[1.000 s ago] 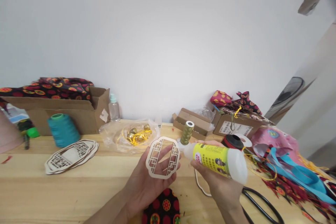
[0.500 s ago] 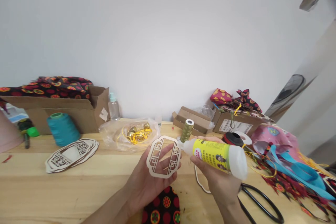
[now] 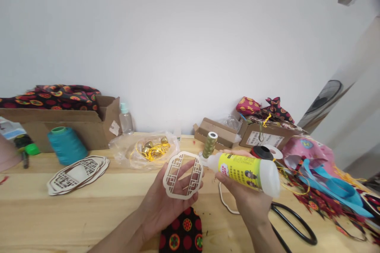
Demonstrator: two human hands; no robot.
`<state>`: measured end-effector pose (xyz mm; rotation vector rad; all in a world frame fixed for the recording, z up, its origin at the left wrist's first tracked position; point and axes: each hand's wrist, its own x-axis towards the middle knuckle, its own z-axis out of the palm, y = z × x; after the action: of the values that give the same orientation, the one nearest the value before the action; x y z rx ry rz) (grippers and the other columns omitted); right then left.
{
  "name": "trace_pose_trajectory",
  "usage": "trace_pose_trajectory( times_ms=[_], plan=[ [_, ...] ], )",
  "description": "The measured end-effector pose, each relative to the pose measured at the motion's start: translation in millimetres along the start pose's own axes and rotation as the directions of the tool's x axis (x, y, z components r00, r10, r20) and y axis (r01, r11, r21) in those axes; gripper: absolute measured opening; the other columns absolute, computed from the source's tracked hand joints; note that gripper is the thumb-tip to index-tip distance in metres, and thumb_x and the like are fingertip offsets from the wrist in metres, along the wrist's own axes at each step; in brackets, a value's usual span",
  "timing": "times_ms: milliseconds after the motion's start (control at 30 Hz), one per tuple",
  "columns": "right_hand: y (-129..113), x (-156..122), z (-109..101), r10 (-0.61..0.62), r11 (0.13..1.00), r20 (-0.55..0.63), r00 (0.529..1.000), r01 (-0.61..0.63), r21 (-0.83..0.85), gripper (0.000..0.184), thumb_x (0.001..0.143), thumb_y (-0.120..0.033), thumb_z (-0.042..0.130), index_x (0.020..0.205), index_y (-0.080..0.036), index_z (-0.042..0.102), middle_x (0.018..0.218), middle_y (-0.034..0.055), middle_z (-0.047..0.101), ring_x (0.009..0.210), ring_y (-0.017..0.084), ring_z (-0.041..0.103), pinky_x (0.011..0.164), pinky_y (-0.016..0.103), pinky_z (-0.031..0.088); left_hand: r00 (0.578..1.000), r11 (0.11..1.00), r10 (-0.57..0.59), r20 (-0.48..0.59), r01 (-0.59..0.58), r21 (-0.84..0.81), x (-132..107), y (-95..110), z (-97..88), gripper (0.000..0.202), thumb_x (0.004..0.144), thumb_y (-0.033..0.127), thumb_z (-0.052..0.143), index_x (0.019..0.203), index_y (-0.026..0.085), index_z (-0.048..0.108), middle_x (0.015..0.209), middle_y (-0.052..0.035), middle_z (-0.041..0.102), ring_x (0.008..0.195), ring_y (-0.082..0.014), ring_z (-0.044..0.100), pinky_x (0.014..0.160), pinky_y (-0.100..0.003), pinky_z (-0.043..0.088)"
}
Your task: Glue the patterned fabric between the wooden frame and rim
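Note:
My left hand (image 3: 162, 201) holds a pale wooden fretwork frame (image 3: 171, 174) by its edges, tilted up above the table, its fingers showing through the cut-outs. My right hand (image 3: 251, 205) is wrapped round a white glue bottle with a yellow label (image 3: 242, 172). The bottle lies nearly level, and its nozzle points left at the frame's upper right edge. Whether the tip touches the wood I cannot tell. Below my left hand lies a piece of dark patterned fabric (image 3: 182, 231). A thin wooden outline frame (image 3: 225, 201) rests on the table, partly hidden behind my right hand.
Several fretwork frames (image 3: 78, 176) are stacked at left, near a teal thread cone (image 3: 67, 146). A plastic bag (image 3: 121, 150) holds bells with yellow cord. An olive thread spool (image 3: 210, 145) stands behind the bottle. Black scissors handles (image 3: 297, 223), blue ribbon (image 3: 335, 189) and cloth scraps are at right.
The view has shifted slightly. My left hand and the fretwork frame have moved a little left in view; both hands keep their holds.

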<state>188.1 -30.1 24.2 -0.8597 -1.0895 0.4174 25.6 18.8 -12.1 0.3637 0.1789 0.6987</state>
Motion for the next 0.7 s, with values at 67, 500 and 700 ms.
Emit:
trace_pose_trajectory(
  times_ms=[67, 500, 700],
  plan=[
    [0.6, -0.3, -1.0, 0.026, 1.0, 0.003, 1.0, -0.026, 0.009, 0.043, 0.055, -0.014, 0.078, 0.094, -0.024, 0.06, 0.088, 0.0016, 0.066, 0.08, 0.019, 0.063, 0.068, 0.028, 0.055, 1.0, 1.0, 0.012, -0.004, -0.012, -0.005, -0.3, 0.7, 0.8, 0.052, 0.076, 0.049, 0.052, 0.112, 0.012, 0.057, 0.097, -0.0118, 0.067, 0.086, -0.0231, 0.061, 0.073, -0.031, 0.046],
    [-1.9, 0.4, -3.5, -0.025, 0.994, 0.092, 0.995, 0.035, -0.104, 0.035, 0.058, -0.017, 0.076, 0.088, -0.025, 0.061, 0.086, -0.0006, 0.062, 0.078, 0.016, 0.06, 0.071, 0.027, 0.05, 0.998, 0.999, 0.045, -0.042, -0.044, 0.017, -1.0, 6.3, 5.0, 0.049, 0.077, 0.048, 0.051, 0.111, 0.014, 0.058, 0.097, -0.0108, 0.067, 0.086, -0.0225, 0.062, 0.074, -0.031, 0.048],
    [-2.9, 1.1, -4.0, -0.018, 0.995, 0.089, 0.996, 0.026, -0.096, 0.034, 0.058, -0.019, 0.077, 0.087, -0.024, 0.06, 0.086, 0.0011, 0.062, 0.077, 0.018, 0.059, 0.069, 0.03, 0.05, 0.999, 0.999, 0.042, -0.025, -0.042, 0.021, 0.2, 6.5, 4.7, 0.05, 0.077, 0.048, 0.05, 0.113, 0.014, 0.056, 0.099, -0.0108, 0.067, 0.088, -0.0225, 0.062, 0.074, -0.031, 0.048]
  ],
)
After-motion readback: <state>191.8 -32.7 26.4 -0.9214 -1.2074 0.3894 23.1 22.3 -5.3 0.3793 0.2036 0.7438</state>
